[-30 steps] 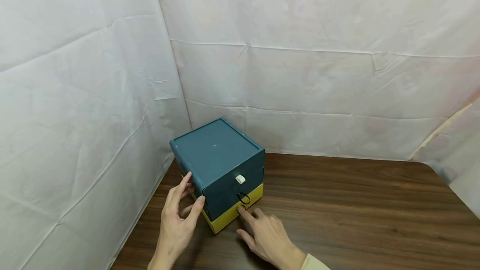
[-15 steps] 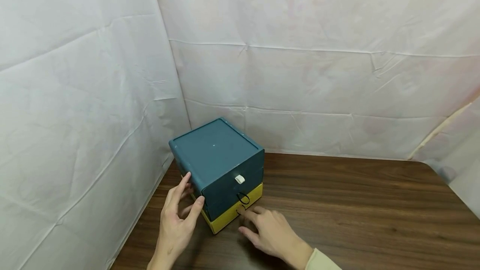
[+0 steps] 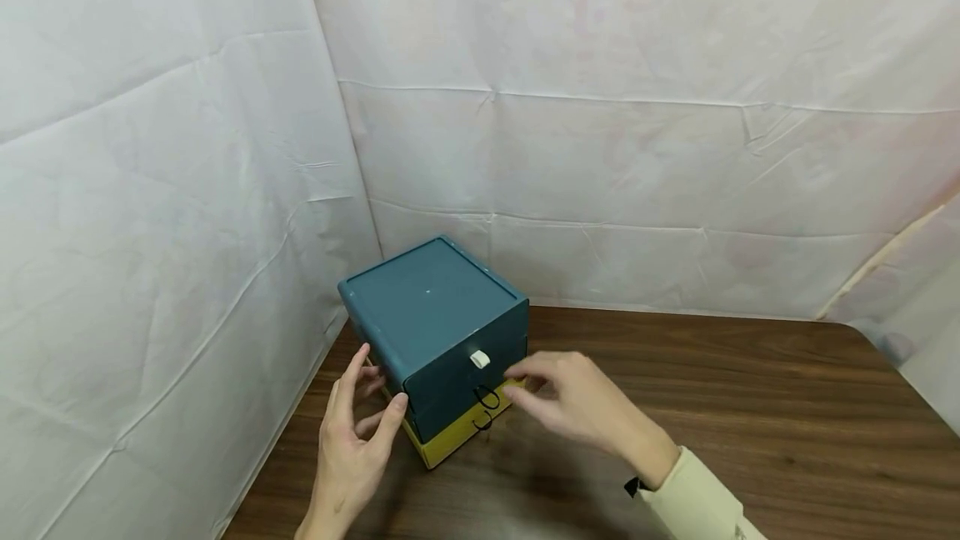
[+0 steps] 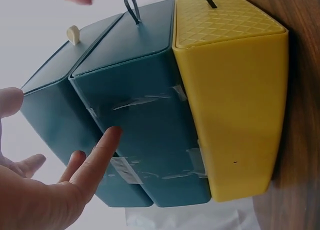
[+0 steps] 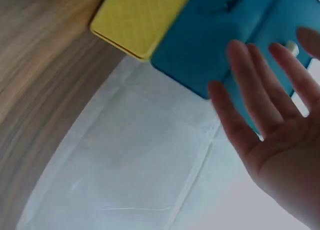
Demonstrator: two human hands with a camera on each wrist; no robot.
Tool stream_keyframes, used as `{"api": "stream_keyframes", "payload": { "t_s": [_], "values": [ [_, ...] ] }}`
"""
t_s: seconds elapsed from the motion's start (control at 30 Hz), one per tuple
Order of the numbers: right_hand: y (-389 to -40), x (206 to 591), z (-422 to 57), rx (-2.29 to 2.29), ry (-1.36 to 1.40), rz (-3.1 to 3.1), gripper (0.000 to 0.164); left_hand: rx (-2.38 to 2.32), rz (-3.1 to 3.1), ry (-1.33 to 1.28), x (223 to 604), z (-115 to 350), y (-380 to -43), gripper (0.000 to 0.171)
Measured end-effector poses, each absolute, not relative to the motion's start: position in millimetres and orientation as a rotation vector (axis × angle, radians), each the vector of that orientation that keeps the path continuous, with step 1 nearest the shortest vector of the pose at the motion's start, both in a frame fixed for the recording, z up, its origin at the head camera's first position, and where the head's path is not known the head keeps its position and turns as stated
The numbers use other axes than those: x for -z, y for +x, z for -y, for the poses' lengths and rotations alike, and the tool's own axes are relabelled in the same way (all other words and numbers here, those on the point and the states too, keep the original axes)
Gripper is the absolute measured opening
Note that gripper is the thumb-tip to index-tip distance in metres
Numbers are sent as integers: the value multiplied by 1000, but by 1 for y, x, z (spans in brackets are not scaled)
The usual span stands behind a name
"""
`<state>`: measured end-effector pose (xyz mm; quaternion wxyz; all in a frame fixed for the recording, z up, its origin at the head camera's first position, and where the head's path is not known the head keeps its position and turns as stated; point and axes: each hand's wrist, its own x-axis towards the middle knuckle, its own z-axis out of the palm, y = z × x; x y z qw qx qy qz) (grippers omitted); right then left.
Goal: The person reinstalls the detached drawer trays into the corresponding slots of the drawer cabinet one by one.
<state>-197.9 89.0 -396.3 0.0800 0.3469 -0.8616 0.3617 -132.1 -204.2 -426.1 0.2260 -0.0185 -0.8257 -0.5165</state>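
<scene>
Three small drawer units stand stacked: two teal units [image 3: 431, 298] above a yellow unit [image 3: 450, 437]. A white tab [image 3: 480, 359] sticks out of the top drawer's front. Black cord loops hang as pulls on the middle drawer [image 4: 150, 30] and on the yellow one below. My left hand [image 3: 352, 440] is spread along the stack's near left side, thumb at the front corner and fingers beside the teal wall. In front of the drawers my right hand [image 3: 581, 407] hovers with loosely bent fingers and nothing in them, its fingertips close to the middle loop's right.
The stack sits on a dark wood-grain table [image 3: 712, 423], near its back left corner. White cloth sheets [image 3: 600, 148] hang behind and to the left. Clear tape [image 4: 127, 170] runs across the teal side walls.
My right hand has come away from the yellow drawer's black loop and moved up and right. My left hand has barely moved; its index finger shifted slightly off the teal wall.
</scene>
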Motion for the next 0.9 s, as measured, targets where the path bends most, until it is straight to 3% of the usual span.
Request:
{"api": "stream_keyframes", "payload": {
  "t_s": [0.13, 0.27, 0.4, 0.9],
  "values": [
    [-208, 383, -92, -1305, 807, 2451, 21, 1436, 2252, -66, 424, 204, -131, 64],
    [-221, 377, -93, -1402, 604, 2502, 44, 1432, 2244, -65, 421, 205, -131, 60],
    [-234, 379, -94, -1489, 613, 2633, 63, 1417, 2261, -39, 421, 206, -133, 59],
    [-245, 407, -104, -1562, 691, 2470, 60, 1375, 2248, -150, 424, 205, -143, 60]
  ]
}}
